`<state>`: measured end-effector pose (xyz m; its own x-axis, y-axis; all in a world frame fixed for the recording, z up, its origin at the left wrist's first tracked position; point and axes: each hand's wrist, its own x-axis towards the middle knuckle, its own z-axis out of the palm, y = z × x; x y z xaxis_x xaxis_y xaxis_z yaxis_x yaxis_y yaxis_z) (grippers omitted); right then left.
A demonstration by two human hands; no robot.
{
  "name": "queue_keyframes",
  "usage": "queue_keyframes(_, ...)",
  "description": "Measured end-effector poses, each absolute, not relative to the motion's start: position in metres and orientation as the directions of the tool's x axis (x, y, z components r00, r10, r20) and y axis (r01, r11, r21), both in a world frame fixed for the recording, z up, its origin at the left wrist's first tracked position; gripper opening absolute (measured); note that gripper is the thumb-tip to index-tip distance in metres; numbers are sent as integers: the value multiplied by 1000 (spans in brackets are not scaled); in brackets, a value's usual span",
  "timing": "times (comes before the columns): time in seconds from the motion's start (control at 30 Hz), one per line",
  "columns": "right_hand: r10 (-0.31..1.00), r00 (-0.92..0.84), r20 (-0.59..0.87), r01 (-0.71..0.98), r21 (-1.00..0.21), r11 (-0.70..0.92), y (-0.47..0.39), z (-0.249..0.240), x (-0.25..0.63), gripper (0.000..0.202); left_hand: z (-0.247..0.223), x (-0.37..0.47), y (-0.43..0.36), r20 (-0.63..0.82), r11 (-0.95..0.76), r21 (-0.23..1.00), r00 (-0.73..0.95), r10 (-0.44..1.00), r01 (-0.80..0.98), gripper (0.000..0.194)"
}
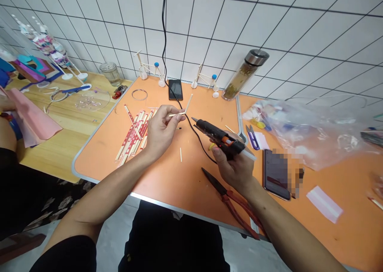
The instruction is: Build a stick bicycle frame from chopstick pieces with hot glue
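Note:
Between the thumb and fingers of my left hand point(164, 130) are thin wooden sticks point(188, 103) meeting at an angle, one of them pointing up. My right hand point(235, 166) is wrapped round a black hot glue gun point(217, 134), whose nozzle points toward the sticks, a short way apart from them. Its black cord point(196, 133) runs across the table and up the wall. Beneath my hands a short piece of stick point(180, 154) lies on the orange table point(167, 176). Left of my left hand is a pile of chopsticks in red-and-white wrappers point(131, 138).
Red-handled pliers point(229, 198) lie at the front edge. Two small stick models with blue balls point(156, 64) stand at the back near a phone point(175, 89) and a tea bottle point(245, 75). Purple snips point(253, 138), another phone point(273, 172) and plastic bags point(323, 130) lie right. Another person sits left.

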<state>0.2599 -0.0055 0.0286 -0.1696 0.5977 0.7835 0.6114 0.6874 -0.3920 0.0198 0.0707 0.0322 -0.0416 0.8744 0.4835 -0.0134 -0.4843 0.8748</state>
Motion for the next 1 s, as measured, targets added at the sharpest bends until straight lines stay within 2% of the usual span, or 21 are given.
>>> queue_keyframes(0.1, 601, -171, 781, 610, -395, 687, -6, 29, 259, 24, 33, 19, 72, 493, -495, 869, -55, 868, -23, 25)
queue_keyframes(0.23, 587, -173, 791, 625, -373, 686, -7, 32, 258, 28, 32, 19, 70, 527, -527, 850, -35, 849, 2, 22)
queue_keyframes(0.57, 560, -189, 806, 622, -343, 704, -7, 35, 255, 30, 31, 17, 68, 616, -607, 775, 7, 788, 175, 20)
queue_keyframes(0.87, 561, -202, 803, 624, -335, 706, -8, 33, 256, 35, 39, 17, 62, 734, -701, 634, 30, 678, 326, 16)
queue_keyframes(1.0, 569, -209, 795, 639, -330, 695, -10, 35, 255, 35, 39, 18, 59, 781, -734, 565, 43, 623, 375, 5)
